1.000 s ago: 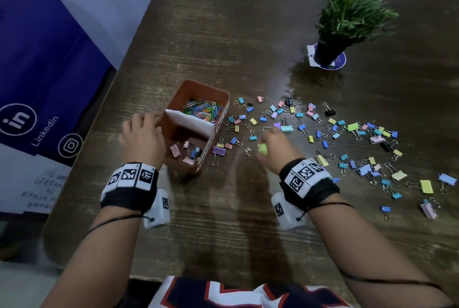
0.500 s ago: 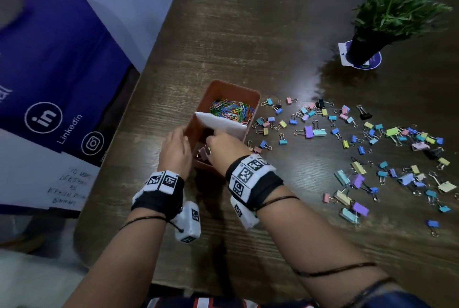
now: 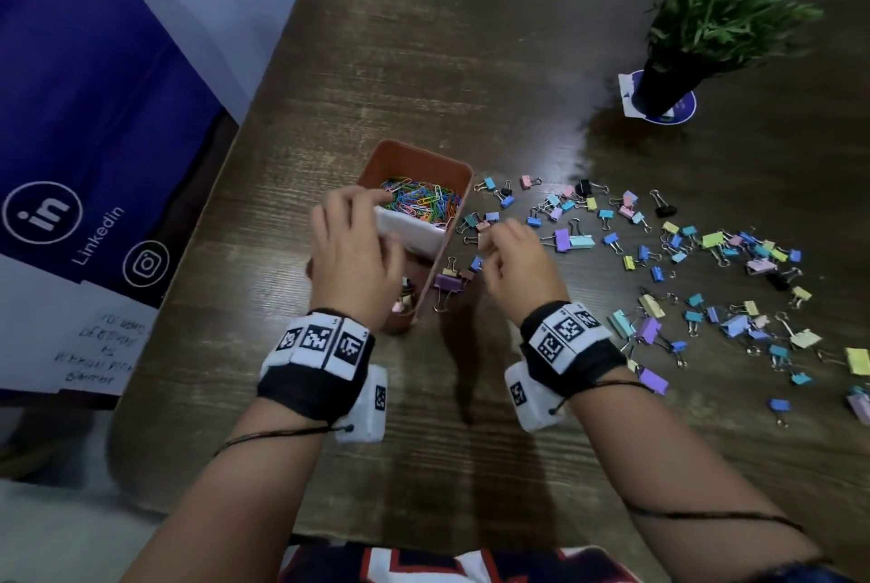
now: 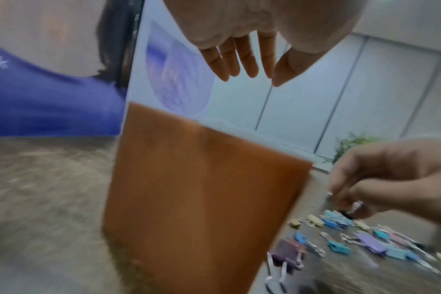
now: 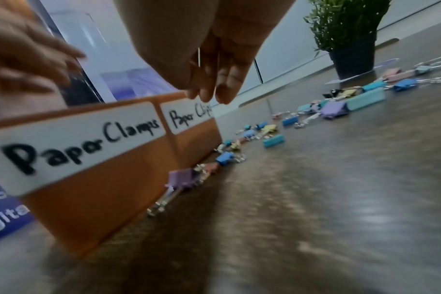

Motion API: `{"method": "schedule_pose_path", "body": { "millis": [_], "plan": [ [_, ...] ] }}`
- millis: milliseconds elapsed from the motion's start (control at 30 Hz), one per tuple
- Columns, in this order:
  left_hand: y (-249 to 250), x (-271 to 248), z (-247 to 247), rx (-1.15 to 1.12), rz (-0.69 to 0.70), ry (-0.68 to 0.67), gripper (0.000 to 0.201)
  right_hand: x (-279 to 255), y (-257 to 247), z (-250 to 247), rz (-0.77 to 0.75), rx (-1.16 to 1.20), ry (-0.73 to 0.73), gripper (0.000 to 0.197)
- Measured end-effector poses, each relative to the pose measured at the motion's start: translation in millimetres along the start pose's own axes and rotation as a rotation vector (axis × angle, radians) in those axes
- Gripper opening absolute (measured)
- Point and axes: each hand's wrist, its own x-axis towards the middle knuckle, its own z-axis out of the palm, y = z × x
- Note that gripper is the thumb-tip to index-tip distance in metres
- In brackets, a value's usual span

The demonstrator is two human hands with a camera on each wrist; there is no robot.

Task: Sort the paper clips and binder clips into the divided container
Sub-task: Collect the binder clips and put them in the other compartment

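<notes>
Binder clips, small and many-coloured (image 3: 734,248), scattered on dark wood counter (image 3: 518,64), right of orange plastic box with white divider (image 3: 459,187). Coloured paper clips (image 3: 423,201) heaped in far half. Left hand (image 3: 350,253) flat, fingers straight, above near half. Right hand (image 3: 515,257) curled beside box; cannot tell whether holding anything. Might bump box and spill clips.

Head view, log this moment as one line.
left hand open over box | right hand beside box, grip unclear | binder clips on table
</notes>
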Motion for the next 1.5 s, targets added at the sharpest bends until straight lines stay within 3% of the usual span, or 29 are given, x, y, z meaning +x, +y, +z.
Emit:
{"method": "schedule_pose_path", "body": {
  "millis": [100,233,333,433,600,800,1000,1133,1267,1367,1500],
  "plan": [
    [30.1,-3.2,5.4,-0.037,0.153,-0.066,0.022,-0.2,18.2,5.4,0.029,-0.137,-0.204,0.021],
    [51.0,-18.6,25.8,-0.090,0.202,-0.310,0.019,-4.8,23.2,16.6,-0.063,-0.192,-0.412,0.037],
    [56.8,-33.9,48.1,0.080,0.099,-0.506,0.038,-9.7,25.5,20.5,-0.028,-0.189,-0.482,0.042],
    [55.8,-44.6,72.0,0.304,0.047,-0.603,0.056,-10.0,30.2,17.0,-0.064,-0.230,-0.489,0.040],
    [54.7,-46.5,97.8,0.453,-0.061,-0.607,0.056,-17.1,48.5,8.4,-0.081,-0.246,-0.456,0.032],
    [51.0,-43.0,110.0,0.515,-0.011,-0.629,0.046,-33.3,62.3,-5.7,-0.092,-0.240,-0.402,0.028],
    [47.0,-37.3,109.4,0.317,0.053,-0.623,0.033,-39.7,62.0,-8.4,-0.080,-0.252,-0.374,0.026],
    [45.9,-39.3,109.5,0.340,0.114,-0.582,0.030,-41.4,60.3,-10.4,-0.095,-0.254,-0.358,0.024],
    [45.9,-43.9,110.3,0.301,0.047,-0.600,0.032,-47.7,62.7,-11.3,-0.067,-0.213,-0.305,0.020],
    [51.2,-39.1,104.3,0.209,0.036,-0.609,0.027,-44.9,62.1,-15.8,0.006,-0.235,-0.359,0.026],
    [62.7,-28.5,78.8,0.025,0.104,-0.459,0.022,-35.8,59.0,-21.4,0.076,-0.261,-0.435,0.029]
  ]
}}
